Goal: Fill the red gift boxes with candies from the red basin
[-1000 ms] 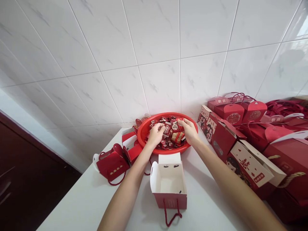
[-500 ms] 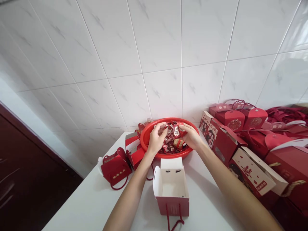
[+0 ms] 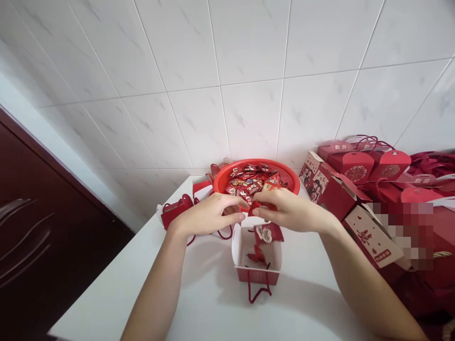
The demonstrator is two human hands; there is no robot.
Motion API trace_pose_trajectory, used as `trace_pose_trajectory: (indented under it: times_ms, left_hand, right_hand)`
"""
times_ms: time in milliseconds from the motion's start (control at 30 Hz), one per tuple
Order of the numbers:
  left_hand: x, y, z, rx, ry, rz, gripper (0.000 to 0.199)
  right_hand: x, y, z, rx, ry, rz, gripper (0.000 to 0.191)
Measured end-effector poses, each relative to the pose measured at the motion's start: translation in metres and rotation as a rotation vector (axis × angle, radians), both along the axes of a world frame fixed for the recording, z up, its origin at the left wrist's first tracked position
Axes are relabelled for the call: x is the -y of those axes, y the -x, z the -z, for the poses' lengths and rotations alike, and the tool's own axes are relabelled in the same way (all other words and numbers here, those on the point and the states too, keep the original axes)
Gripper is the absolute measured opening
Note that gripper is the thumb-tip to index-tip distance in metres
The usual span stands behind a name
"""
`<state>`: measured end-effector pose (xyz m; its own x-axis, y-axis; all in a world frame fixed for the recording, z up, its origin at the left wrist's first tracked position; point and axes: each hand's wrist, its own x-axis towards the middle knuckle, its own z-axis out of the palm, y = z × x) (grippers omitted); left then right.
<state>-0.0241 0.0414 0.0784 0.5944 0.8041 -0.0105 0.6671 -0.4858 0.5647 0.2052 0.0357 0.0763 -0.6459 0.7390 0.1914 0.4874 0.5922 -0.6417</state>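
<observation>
Both hands hover over an open red gift box point(image 3: 259, 275) with a white inside and a dark red cord handle. My left hand point(image 3: 209, 214) has its fingers stretched toward the right, thumb apart, with nothing visible between them. A red wrapped candy point(image 3: 262, 206) is between the fingers and thumb of my right hand point(image 3: 293, 209). Just below that hand, a red candy packet point(image 3: 269, 234) with a pale print is at the box's opening, apart from the fingers. Deeper inside lies another red candy point(image 3: 256, 255), partly in shadow. Behind the hands stands a red plastic basket point(image 3: 292, 173) holding many wrapped candies point(image 3: 252, 185).
Red gift boxes point(image 3: 176, 211) stand to the left of the basket. Many more boxes point(image 3: 355, 166) are piled along the right side, near a cream box point(image 3: 371, 237). The white table point(image 3: 199, 289) meets a tiled wall point(image 3: 249, 118) at the back.
Both hands have moved from inside the basket toward me, above the box. Candies now show inside and at the opening of the box, which was empty. The view has shifted slightly.
</observation>
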Motion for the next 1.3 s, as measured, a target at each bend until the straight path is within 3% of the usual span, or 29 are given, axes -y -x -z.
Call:
trace_pose_trajectory:
  times_ms: [100,233,500,667,933,1200,1300]
  left_hand:
    - [0.006,0.004,0.0,-0.083,0.03,-0.012,0.024]
    - [0.009,0.003,0.001,-0.169,0.141,0.004,0.022]
    - [0.01,0.005,0.008,-0.212,0.126,0.01,0.052]
    - [0.008,0.007,0.011,-0.167,0.162,0.103,0.068]
    - [0.016,0.009,0.004,-0.177,0.19,0.12,0.062]
    - [0.019,0.013,0.0,-0.214,0.082,0.041,0.057]
    - [0.018,0.01,-0.002,-0.236,0.042,0.047,0.056]
  right_hand:
    - [0.004,0.008,0.007,0.15,-0.001,-0.011,0.015]
    - [0.005,0.006,0.01,0.262,-0.047,0.038,0.019]
    - [0.016,-0.006,0.007,0.57,-0.087,0.221,0.015]
    - [0.02,-0.01,0.009,0.556,-0.12,0.185,0.029]
    - [0.031,-0.005,0.003,0.656,-0.113,0.189,0.027]
    - [0.055,0.006,0.001,0.613,-0.096,0.378,0.027]
    - [0.071,0.01,-0.001,0.626,-0.107,0.368,0.029]
